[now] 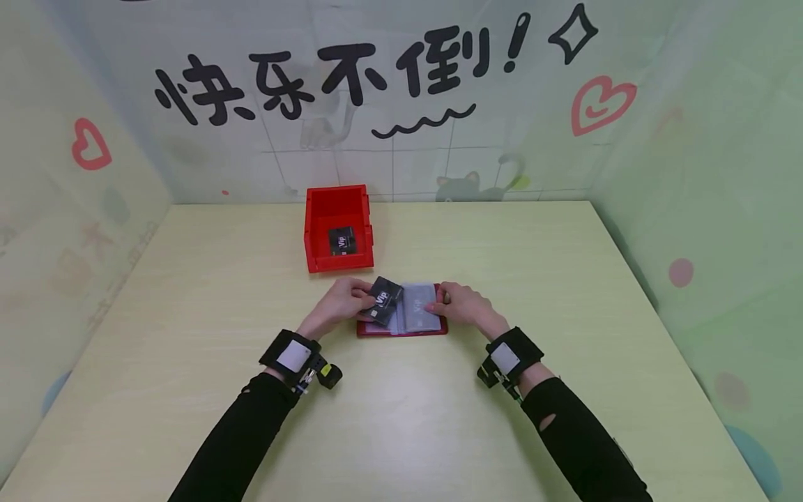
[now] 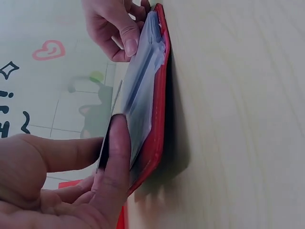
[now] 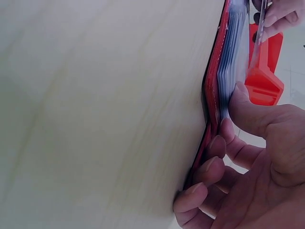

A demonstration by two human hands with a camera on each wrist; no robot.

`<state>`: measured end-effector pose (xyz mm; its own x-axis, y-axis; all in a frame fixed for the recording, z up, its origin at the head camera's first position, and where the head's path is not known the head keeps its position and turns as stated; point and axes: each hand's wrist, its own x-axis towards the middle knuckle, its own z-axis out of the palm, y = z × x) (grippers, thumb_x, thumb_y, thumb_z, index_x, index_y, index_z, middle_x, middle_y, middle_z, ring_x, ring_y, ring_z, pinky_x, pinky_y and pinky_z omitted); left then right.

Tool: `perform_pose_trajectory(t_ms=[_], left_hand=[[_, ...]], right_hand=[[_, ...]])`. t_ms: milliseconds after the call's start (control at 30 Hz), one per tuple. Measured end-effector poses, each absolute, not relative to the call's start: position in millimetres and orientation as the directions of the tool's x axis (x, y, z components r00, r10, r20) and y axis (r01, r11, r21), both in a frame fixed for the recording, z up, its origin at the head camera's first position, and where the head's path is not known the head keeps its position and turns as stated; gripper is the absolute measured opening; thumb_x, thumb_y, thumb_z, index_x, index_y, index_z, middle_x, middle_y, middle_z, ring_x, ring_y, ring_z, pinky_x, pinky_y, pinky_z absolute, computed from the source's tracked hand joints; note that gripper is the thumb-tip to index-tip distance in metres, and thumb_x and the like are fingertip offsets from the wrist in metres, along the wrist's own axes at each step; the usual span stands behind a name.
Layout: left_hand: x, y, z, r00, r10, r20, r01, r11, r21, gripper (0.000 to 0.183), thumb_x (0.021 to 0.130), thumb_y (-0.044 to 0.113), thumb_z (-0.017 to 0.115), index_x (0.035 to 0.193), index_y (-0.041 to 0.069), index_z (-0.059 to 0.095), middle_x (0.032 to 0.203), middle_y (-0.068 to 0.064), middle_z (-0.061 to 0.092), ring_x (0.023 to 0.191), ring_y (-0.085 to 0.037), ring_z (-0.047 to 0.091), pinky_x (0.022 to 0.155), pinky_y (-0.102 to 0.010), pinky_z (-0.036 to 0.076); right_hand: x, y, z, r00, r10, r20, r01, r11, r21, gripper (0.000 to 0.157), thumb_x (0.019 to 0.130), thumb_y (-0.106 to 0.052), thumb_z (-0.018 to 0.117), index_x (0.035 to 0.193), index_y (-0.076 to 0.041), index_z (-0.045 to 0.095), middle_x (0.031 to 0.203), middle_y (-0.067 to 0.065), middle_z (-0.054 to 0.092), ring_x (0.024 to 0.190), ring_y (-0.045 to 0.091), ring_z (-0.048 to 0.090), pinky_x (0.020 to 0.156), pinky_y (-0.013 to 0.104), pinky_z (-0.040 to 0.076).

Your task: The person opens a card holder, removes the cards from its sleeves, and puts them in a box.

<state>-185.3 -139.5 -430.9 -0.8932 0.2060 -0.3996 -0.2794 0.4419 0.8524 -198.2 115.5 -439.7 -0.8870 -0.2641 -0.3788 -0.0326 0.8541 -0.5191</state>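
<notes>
My left hand [image 1: 341,300] pinches a black card printed "Vip" [image 1: 385,298] between thumb and fingers. The card is tilted over the left side of an open red card holder [image 1: 410,335], which lies on the table with its clear plastic sleeves [image 2: 143,78] showing. At the holder's right edge, my right hand [image 1: 469,304] grips it, thumb [image 3: 243,102] on the stack of sleeves and fingers curled at the red cover. In the left wrist view the card is seen nearly edge-on, close to the sleeves.
Behind the holder, slightly left, stands a red plastic bin [image 1: 341,263] with another black "Vip" card [image 1: 342,240] inside. The pale wooden table [image 1: 188,335] meets a printed backdrop [image 1: 238,171] at the back and along both sides.
</notes>
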Motion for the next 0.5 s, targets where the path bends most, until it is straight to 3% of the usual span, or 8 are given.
perform_pose_trajectory(t_ms=[133,333,500], left_hand=[[-182,-147,-427,-0.912,0.195,-0.362,-0.252,0.431,0.867,0.04,0.101,0.008,0.056,0.138,-0.005,0.053,0.125,-0.022,0.055,0.106,-0.028,0.058,0.079,-0.026,0.06],[-182,-159,-419,-0.936,0.147,-0.319,-0.243,0.386,0.89,0.043,0.104,0.013,0.054,0.142,-0.006,0.047,0.125,-0.025,0.055,0.092,-0.024,0.067,0.084,-0.036,0.06],[-187,-169,-411,-0.968,0.087,-0.237,-0.176,0.44,0.881,0.045,0.104,0.014,0.053,0.144,-0.005,0.045,0.126,-0.026,0.06,0.083,-0.023,0.07,0.075,-0.026,0.06]], right_hand=[[-198,116,-440,-0.886,-0.27,-0.377,-0.036,0.851,-0.524,0.031,0.096,-0.039,0.066,0.092,-0.012,0.05,0.08,0.002,0.048,0.07,0.016,0.046,0.062,0.027,0.028],[-198,117,-440,-0.885,-0.275,-0.377,-0.036,0.846,-0.532,0.031,0.096,-0.038,0.066,0.092,-0.011,0.05,0.083,0.003,0.05,0.073,0.017,0.048,0.063,0.027,0.029],[-198,116,-440,-0.887,-0.274,-0.373,-0.039,0.847,-0.53,0.032,0.096,-0.039,0.066,0.092,-0.011,0.05,0.08,0.002,0.048,0.071,0.016,0.047,0.062,0.027,0.028]])
